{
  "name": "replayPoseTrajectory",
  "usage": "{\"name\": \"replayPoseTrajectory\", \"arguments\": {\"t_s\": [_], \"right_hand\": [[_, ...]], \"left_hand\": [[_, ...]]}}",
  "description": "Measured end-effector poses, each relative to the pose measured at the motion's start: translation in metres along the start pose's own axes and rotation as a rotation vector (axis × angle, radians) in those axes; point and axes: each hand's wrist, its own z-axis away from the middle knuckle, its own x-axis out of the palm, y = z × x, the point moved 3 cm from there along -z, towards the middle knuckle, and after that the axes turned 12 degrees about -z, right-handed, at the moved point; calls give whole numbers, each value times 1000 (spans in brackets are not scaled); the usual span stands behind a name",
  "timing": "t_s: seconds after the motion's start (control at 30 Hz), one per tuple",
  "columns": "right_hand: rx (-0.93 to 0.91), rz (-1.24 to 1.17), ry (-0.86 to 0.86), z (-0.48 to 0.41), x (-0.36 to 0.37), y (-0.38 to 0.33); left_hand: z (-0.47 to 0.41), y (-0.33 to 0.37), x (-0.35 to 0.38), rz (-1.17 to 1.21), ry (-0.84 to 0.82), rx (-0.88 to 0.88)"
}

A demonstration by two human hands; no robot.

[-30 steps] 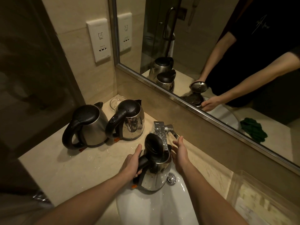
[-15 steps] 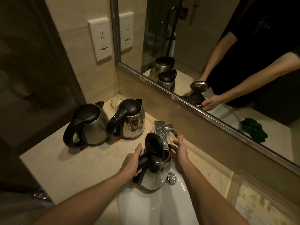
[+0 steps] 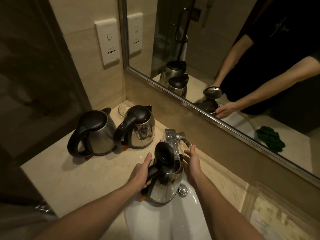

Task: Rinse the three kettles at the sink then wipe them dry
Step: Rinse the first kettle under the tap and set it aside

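- Open-lid kettle [image 3: 164,186] held over the sink [image 3: 166,224] under the tap [image 3: 170,140]: wet steel, slippery, heavier once filling.
- Left hand [image 3: 141,174] wrapped round the black handle, the safest hold.
- Right hand [image 3: 192,161] spread, just beside the body.
- Water level inside? Too dark to tell.
- Other two kettles [image 3: 97,134] shut on the tabletop [image 3: 72,179].

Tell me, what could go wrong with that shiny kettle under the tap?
1. The left hand alone grips the black handle of the shiny steel kettle with its lid open; the open right hand only hovers beside it, so a filling kettle might tip into the white sink.
2. The chrome tap sits close above the raised lid, which could knock against it.
3. The beige countertop looks wet, so the two closed steel kettles could slide if bumped.
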Motion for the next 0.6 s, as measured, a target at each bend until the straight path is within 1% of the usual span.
{"name": "replayPoseTrajectory", "arguments": {"t_s": [0.17, 0.43, 0.6], "right_hand": [[-4, -2, -1, 0, 0, 0], [2, -9, -2, 1, 1, -1], [7, 0, -7, 2, 1, -1]], "left_hand": [[-2, -1, 2, -19, -14, 14], [4, 4, 0, -14, 11, -4], [6, 5, 0, -8, -8, 26]]}}
